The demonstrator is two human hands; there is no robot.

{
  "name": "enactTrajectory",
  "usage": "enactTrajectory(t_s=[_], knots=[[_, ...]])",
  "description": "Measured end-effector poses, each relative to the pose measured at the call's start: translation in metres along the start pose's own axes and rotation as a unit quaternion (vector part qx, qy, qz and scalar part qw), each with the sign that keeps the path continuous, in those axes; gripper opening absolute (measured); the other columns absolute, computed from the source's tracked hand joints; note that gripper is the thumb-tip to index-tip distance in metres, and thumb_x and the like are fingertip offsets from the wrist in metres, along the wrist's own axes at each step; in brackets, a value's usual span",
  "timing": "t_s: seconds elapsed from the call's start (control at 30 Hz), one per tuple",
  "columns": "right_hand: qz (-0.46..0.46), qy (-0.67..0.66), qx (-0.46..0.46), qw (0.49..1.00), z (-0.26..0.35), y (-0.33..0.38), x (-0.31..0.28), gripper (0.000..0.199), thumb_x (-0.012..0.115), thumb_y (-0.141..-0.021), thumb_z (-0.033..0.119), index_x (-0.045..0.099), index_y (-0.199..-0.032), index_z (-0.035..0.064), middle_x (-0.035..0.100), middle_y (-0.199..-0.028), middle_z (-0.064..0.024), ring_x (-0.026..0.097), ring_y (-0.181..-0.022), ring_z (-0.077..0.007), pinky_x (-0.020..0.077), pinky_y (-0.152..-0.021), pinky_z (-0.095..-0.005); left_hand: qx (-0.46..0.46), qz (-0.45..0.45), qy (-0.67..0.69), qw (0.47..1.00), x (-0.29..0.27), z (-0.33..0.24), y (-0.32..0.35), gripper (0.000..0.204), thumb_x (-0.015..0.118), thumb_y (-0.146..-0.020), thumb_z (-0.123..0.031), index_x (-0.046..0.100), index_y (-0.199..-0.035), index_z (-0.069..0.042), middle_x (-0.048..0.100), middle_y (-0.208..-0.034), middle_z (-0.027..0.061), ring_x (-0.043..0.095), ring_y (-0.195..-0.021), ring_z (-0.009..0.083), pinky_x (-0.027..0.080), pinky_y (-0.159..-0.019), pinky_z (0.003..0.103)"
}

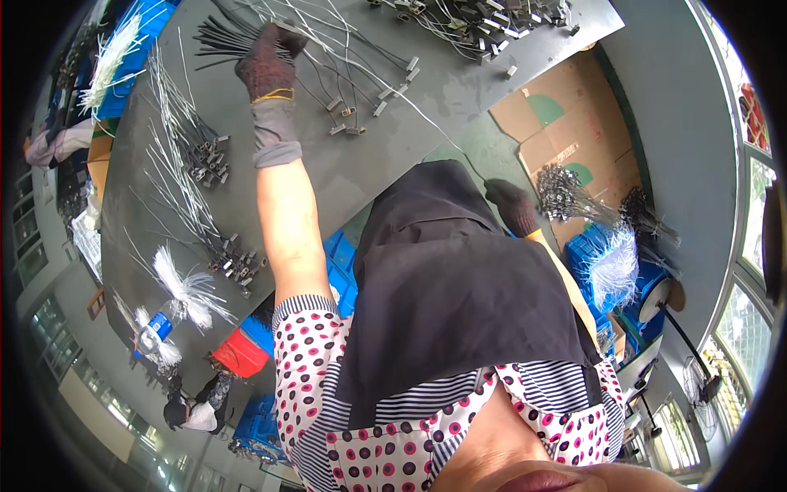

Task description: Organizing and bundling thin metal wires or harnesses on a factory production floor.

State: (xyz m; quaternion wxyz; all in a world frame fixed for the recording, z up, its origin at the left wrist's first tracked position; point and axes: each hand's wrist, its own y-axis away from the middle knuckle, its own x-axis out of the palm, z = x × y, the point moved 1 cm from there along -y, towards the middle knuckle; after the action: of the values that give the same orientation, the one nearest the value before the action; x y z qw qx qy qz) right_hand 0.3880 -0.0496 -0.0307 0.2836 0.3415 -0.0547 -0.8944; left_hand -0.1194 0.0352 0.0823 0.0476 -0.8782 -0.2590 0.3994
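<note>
My left hand, in a dark knit glove with a yellow cuff edge, reaches to the far part of the grey table. Its fingers are closed around a bundle of thin black tubes that fan out to the left. Grey-white cables with small metal connectors lie just right of it. One long pale cable runs from beside that hand, over the table edge, to my right hand. That hand, gloved too, is low beside my black apron, fingers closed at the cable's end; the fingertips are partly hidden.
Cable bundles lie along the table's left side, and a connector pile sits at the far right. White ties stand at the left end. Right of me are cardboard, more cable bundles and blue bins. Another person works at lower left.
</note>
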Motion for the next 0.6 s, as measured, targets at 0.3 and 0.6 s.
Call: enactTrajectory(t_s=[0.3,0.6], knots=[[-0.028,0.033,-0.045,0.998,0.147,-0.133,0.023,0.028,0.064,-0.092,0.026,0.069,-0.115,0.0096,0.071,-0.103,-0.0134,0.069,-0.096,-0.0304,0.0524,-0.083,-0.0412,-0.382,-0.119,0.387,0.831,0.012,0.005,0.059,0.019,0.074,-0.079,-0.014,0.066,-0.074,0.002,0.064,-0.067,0.0089,0.059,-0.050,0.0168,0.049,-0.048,0.030],[0.081,0.438,-0.334,0.831,0.190,-0.205,0.085,0.028,0.061,-0.084,0.023,0.069,-0.111,0.0234,0.059,-0.128,-0.0023,0.049,-0.127,-0.0260,0.0399,-0.099,-0.0436,-0.508,-0.036,0.361,0.782,0.063,0.001,0.130,0.027,0.078,-0.077,-0.022,0.063,-0.070,-0.001,0.058,-0.059,0.0036,0.052,-0.044,0.0130,0.044,-0.043,0.028]])
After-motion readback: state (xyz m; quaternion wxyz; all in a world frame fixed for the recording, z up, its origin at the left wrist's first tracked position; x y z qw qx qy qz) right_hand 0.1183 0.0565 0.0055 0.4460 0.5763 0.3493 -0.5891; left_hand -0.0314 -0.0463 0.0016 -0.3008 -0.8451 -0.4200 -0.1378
